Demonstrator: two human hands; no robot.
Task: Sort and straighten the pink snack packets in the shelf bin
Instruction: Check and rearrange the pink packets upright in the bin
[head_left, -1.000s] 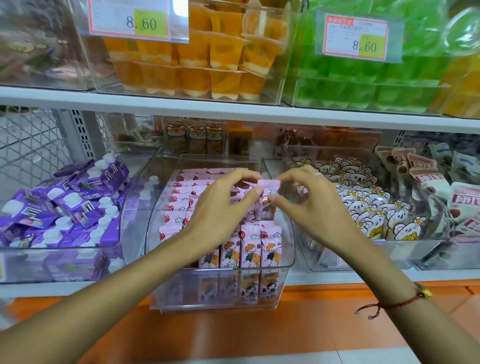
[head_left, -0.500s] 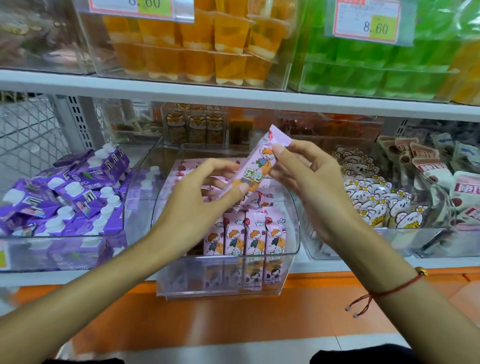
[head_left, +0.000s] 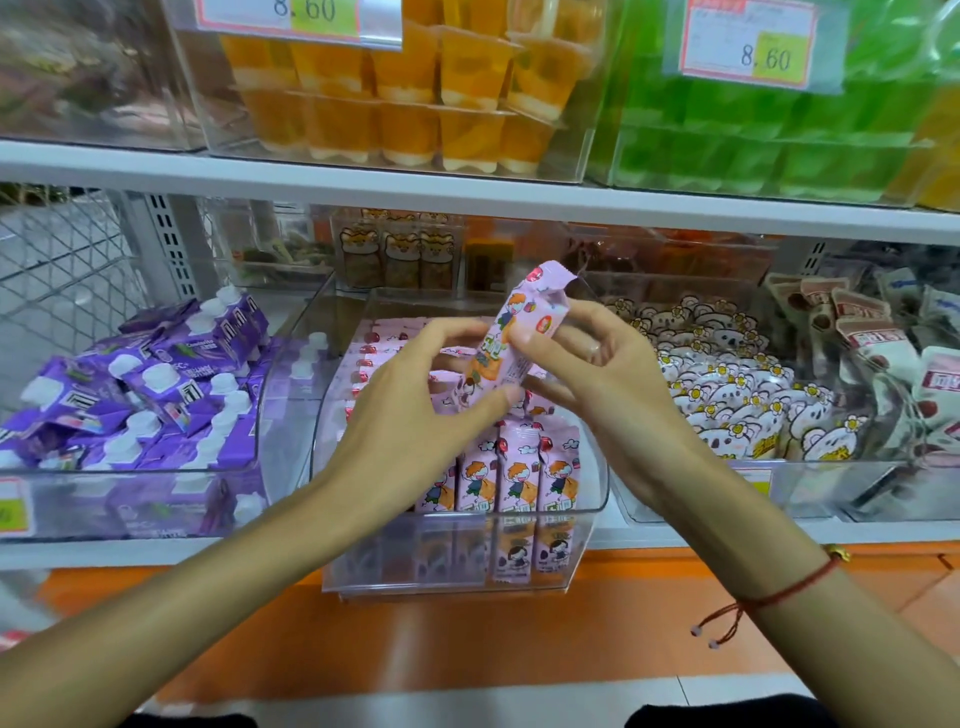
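A clear plastic bin (head_left: 592, 499) on the lower shelf holds rows of pink snack packets (head_left: 517, 467) with cartoon children, standing upright at the front. One pink packet (head_left: 524, 317) is lifted above the bin, tilted up to the right. My left hand (head_left: 415, 415) pinches its lower end between thumb and fingers. My right hand (head_left: 608, 374) pinches its middle from the right side. The back rows of the bin are partly hidden behind my hands.
A bin of purple cartons (head_left: 130, 384) sits to the left, a bin of koala-print packets (head_left: 727, 395) to the right, and brown-white packets (head_left: 883, 353) farther right. Above, the white shelf board (head_left: 467, 200) carries orange jelly cups (head_left: 415, 93) and green ones (head_left: 753, 130).
Both hands pulled one pink packet up out of the bin and raised it; it now stands steeper, held at both ends. The view has moved closer.
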